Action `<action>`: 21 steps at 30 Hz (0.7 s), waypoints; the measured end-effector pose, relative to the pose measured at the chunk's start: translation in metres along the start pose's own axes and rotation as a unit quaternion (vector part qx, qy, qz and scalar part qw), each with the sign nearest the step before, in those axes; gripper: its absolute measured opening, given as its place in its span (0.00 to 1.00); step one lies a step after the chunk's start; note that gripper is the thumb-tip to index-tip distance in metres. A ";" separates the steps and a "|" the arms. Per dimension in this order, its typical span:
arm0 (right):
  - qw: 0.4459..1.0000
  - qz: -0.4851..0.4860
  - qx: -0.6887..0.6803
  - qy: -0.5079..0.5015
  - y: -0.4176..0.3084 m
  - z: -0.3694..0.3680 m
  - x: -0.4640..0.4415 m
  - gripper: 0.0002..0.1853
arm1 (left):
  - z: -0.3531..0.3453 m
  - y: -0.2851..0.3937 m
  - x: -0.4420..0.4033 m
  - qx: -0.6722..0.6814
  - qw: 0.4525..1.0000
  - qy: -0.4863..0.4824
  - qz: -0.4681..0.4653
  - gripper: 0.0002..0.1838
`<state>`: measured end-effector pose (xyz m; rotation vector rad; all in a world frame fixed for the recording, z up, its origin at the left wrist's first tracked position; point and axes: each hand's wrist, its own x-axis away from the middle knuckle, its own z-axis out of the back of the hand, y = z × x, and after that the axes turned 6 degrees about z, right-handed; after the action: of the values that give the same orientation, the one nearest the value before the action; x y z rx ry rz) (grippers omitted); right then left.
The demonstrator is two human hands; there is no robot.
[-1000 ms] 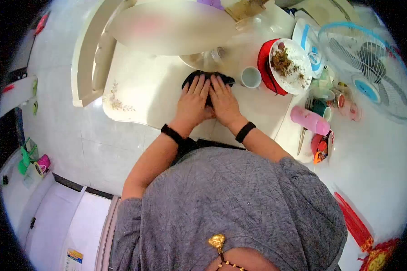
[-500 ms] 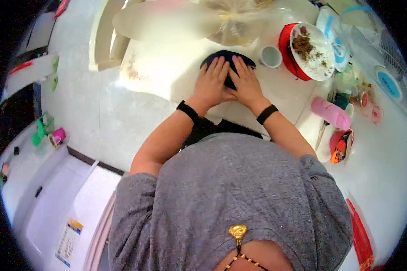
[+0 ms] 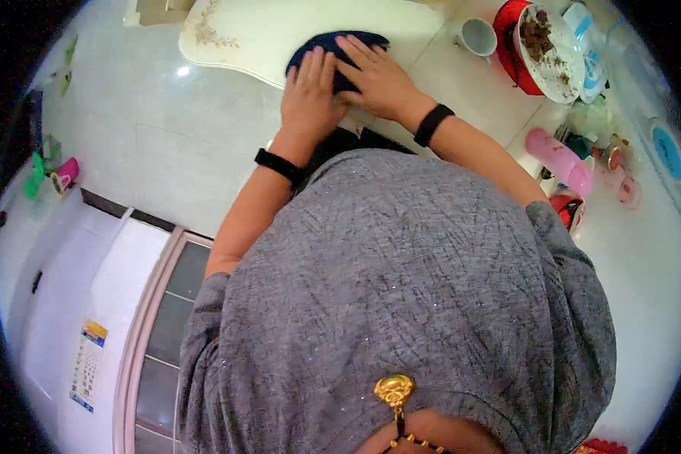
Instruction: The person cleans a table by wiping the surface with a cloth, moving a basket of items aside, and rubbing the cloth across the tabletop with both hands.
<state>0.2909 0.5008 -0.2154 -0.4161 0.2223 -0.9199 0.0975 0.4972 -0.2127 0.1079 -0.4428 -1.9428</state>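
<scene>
A dark blue, flat cloth-like item (image 3: 327, 47) lies at the front edge of the cream table (image 3: 242, 39). On its left part rests my left hand (image 3: 310, 94), fingers stretched out. My right hand (image 3: 380, 79) lies across its right part with the fingers extended and a little apart. The hands are close together, and neither wraps round the item. Their palms hide much of its near side. To the right of it stands a white cup (image 3: 477, 37).
A white plate with food scraps (image 3: 566, 72) sits over a red item (image 3: 508, 57) at the upper right. Below are a pink bottle (image 3: 558, 160), small jars (image 3: 613, 157) and a red packet (image 3: 567, 208). A fan (image 3: 667, 151) stands at the far right.
The view has shifted, so the table sits higher in the picture. Both hands stay on the dark item; my right hand now lies more slanted across it, and the fingertips have moved along its surface.
</scene>
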 end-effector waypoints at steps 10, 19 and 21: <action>0.996 0.050 0.071 0.012 0.032 -0.004 -0.122 0.33 | 0.027 -0.082 -0.086 0.001 1.000 0.025 0.014 0.57; 0.989 -0.028 0.071 -0.126 0.031 0.024 -0.168 0.32 | 0.075 -0.069 -0.126 -0.018 0.990 -0.094 0.100 0.57; 0.989 -0.010 0.098 -0.108 0.029 0.019 -0.153 0.33 | 0.031 -0.077 -0.109 -0.063 0.994 0.038 0.077 0.54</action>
<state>0.2279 0.6441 -0.2098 -0.3337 -0.0702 -0.8991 0.0662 0.6301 -0.2254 0.0633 -0.2701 -1.8036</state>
